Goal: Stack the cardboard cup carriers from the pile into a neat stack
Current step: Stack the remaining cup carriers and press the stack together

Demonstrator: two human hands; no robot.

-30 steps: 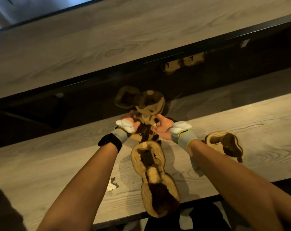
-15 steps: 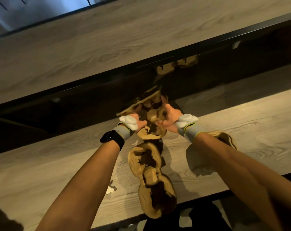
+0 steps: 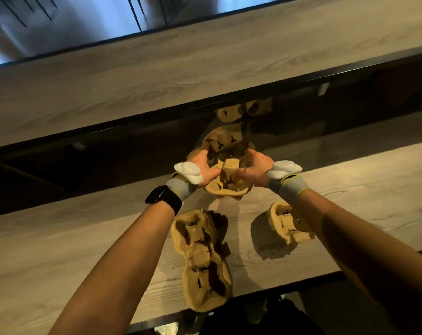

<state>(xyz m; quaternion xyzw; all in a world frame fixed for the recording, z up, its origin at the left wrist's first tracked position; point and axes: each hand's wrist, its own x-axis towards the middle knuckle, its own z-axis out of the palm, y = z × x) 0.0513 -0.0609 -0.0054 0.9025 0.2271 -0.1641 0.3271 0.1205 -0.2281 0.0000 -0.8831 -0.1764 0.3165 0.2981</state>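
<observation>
Wood-grain counter [image 3: 60, 238] below. Your left hand [image 3: 204, 169] and right hand [image 3: 256, 166] both grip one cup carrier [image 3: 229, 187], seemingly by its side edges; second carrier [image 3: 202, 262] lies just behind your left wrist.

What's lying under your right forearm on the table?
A cardboard cup carrier lies on the table; the right forearm covers its right side, so its full shape is hidden.
</observation>
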